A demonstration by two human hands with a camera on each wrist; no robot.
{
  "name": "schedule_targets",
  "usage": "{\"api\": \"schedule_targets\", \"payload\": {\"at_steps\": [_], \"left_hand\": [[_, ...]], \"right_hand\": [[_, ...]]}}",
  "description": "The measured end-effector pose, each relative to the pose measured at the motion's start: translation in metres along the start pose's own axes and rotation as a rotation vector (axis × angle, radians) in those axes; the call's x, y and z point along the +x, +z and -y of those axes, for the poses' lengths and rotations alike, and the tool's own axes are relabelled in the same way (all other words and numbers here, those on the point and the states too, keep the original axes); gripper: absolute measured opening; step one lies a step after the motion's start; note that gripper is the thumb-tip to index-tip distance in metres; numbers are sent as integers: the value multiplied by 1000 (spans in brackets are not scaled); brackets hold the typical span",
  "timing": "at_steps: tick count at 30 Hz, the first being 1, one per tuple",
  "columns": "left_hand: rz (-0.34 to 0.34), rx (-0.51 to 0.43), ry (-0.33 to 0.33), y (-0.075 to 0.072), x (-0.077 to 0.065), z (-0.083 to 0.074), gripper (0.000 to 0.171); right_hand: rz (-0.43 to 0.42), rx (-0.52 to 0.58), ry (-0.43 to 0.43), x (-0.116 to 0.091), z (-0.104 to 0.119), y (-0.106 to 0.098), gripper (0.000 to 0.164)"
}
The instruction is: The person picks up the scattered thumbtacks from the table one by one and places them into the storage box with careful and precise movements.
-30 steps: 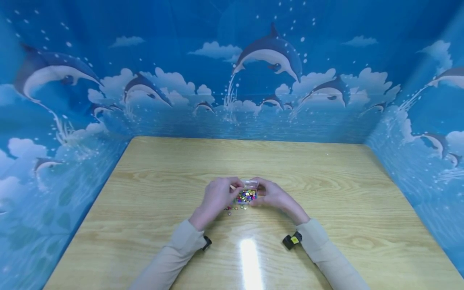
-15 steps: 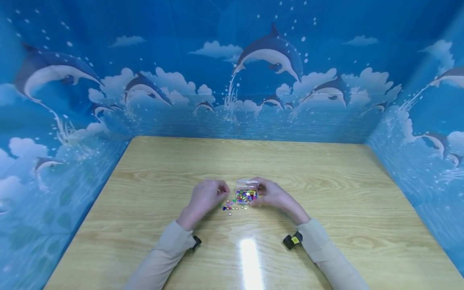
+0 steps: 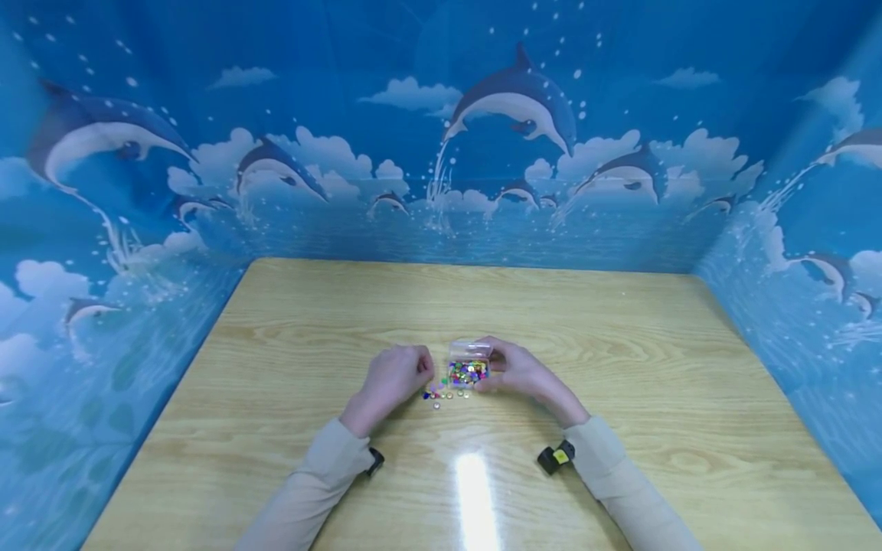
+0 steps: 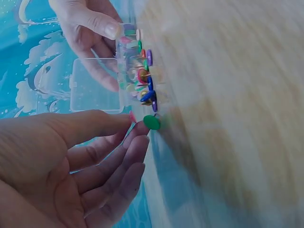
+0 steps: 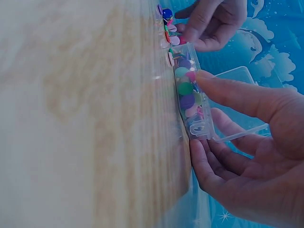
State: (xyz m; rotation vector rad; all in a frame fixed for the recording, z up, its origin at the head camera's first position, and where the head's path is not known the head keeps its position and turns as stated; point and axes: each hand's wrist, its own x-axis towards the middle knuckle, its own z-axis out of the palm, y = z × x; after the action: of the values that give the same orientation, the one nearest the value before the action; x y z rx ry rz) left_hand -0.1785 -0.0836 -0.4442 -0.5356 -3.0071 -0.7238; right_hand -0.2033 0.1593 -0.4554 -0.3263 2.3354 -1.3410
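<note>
In the head view my left hand [image 3: 394, 376] is low over the table, left of a small clear plastic box. Its thumb and index finger pinch a pink thumbtack [image 4: 132, 116], and a green thumbtack [image 4: 152, 122] lies right by the fingertips. My right hand [image 3: 521, 373] holds the box [image 5: 201, 129] from the right side, thumb on the near wall and fingers behind. Colourful thumbtacks [image 5: 186, 89] fill the box. Its hinged clear lid [image 4: 95, 85] stands open on the far side.
Several loose thumbtacks [image 3: 434, 396] are scattered on the wooden table [image 3: 620, 367], just left of and in front of the box. A blue dolphin-print curtain [image 3: 441, 168] encloses the table at the back and both sides. Wrist cameras [image 3: 555, 457] sit under both sleeves.
My left hand has moved left, away from the box, to the loose thumbtacks; over the last half second it has shifted only slightly. The right hand and box have stayed put.
</note>
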Motion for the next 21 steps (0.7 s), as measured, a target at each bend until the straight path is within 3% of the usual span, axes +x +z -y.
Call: {"api": "schedule_targets", "payload": {"at_steps": [6, 11, 17, 21], "left_hand": [[-31, 19, -28, -3, 1, -2, 9], [-24, -26, -33, -3, 1, -4, 15], [-18, -93, 2, -5, 2, -11, 14], [23, -136, 33, -6, 3, -18, 11]], "right_hand": [[-1, 7, -3, 0, 0, 0, 75], [4, 15, -3, 1, -1, 0, 75], [13, 15, -15, 0, 0, 0, 74], [26, 47, -37, 0, 0, 0, 72]]}}
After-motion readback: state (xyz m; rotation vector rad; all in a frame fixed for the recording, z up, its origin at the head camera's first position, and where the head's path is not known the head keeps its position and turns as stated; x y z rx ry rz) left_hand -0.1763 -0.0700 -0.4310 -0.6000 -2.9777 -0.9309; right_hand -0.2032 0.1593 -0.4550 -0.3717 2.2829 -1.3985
